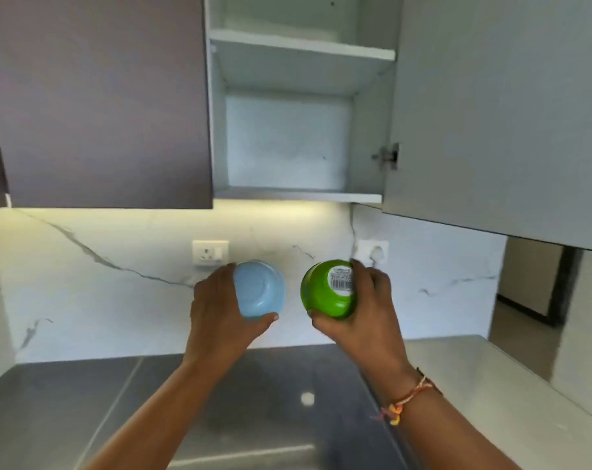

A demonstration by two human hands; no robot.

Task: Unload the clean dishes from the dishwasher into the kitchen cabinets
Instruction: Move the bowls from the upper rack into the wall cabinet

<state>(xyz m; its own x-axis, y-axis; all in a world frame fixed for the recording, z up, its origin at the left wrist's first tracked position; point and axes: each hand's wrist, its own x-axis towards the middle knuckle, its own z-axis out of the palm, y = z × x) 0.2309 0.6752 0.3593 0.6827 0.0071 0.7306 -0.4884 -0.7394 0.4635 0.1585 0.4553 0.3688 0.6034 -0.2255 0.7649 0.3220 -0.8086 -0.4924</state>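
My left hand grips a light blue bowl, its underside turned toward me. My right hand grips a green bowl the same way, with a white barcode sticker on its base. Both bowls are held side by side at chest height, above the counter and below the open wall cabinet. The cabinet's lower shelf and upper shelf show nothing on them. The dishwasher is out of view.
The cabinet's open door hangs at the right, its hinge beside the shelf. A closed dark cabinet door is at the left. Two wall sockets sit on the marble backsplash. A steel countertop lies below my arms.
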